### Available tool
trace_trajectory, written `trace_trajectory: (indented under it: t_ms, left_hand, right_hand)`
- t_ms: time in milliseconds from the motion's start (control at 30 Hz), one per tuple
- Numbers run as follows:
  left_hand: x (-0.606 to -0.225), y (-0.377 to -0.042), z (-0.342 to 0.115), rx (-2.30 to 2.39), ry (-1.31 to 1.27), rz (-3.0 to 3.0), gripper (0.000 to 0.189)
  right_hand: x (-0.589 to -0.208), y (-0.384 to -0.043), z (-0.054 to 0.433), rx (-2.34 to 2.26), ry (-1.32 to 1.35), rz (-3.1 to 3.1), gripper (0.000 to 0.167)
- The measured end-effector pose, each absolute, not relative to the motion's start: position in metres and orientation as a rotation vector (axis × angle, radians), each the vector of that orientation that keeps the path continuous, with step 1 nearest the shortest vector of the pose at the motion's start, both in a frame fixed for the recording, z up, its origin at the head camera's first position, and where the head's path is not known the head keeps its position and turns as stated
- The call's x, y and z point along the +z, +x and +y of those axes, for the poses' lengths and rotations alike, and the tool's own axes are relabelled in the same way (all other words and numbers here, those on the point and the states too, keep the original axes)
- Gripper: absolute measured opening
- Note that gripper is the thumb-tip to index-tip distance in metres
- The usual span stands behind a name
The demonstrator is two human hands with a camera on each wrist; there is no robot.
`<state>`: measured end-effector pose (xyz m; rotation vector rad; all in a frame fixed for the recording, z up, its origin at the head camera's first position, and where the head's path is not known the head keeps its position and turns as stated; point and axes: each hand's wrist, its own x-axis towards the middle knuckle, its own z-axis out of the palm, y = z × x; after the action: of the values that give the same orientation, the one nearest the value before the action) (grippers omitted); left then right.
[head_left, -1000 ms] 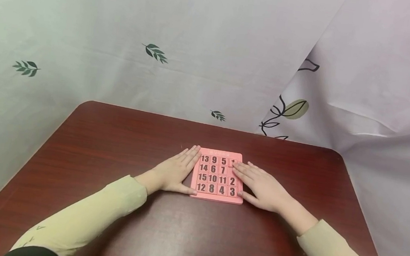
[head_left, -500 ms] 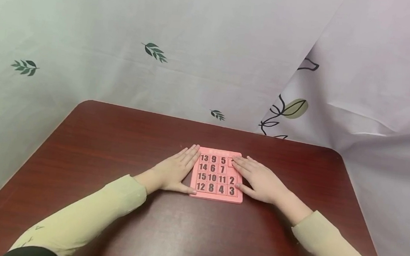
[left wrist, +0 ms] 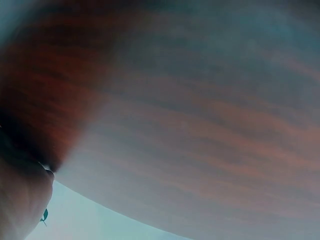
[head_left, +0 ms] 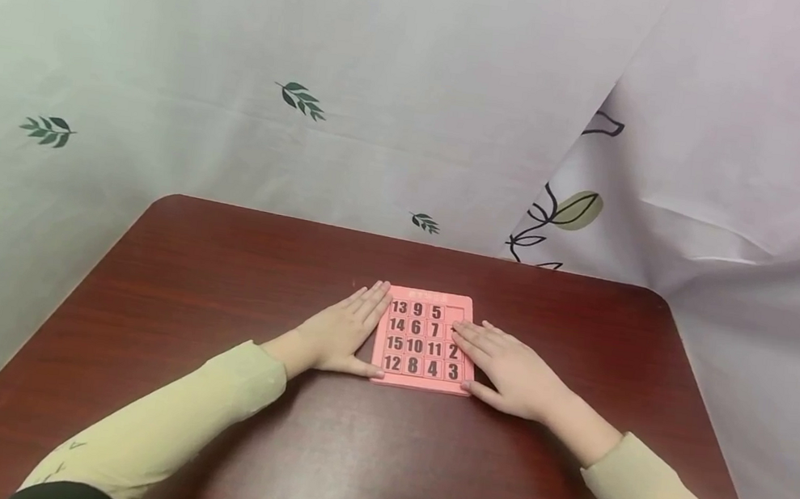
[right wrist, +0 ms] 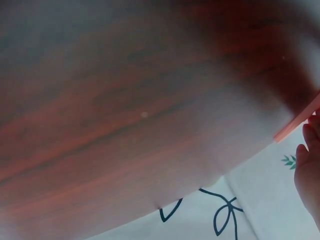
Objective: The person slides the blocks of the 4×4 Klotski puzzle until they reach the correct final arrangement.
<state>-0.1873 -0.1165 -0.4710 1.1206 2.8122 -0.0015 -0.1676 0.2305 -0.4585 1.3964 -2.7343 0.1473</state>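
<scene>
We see the pink number puzzle (head_left: 425,339) lying flat on the desk (head_left: 291,449). Our left hand (head_left: 342,331) braces its left edge, fingers straight; our right hand (head_left: 508,371), fingers likewise extended and clasping nothing, seemingly touches a half-hidden tile (head_left: 448,334). If we push unevenly, that tile could jam or the puzzle skid.

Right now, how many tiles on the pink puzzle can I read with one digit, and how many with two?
One-digit tiles: 8
Two-digit tiles: 6
Total: 14, leaving out whatever the right hand covers
</scene>
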Motion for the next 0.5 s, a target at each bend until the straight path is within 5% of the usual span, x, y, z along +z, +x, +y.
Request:
trace_trajectory:
  t_ms: [500]
  left_hand:
    - [-0.469, -0.186, -0.116, 0.009, 1.111, 2.804, 0.126]
  right_hand:
    - [-0.449, -0.196, 0.208, 0.171, 1.371, -2.780, 0.072]
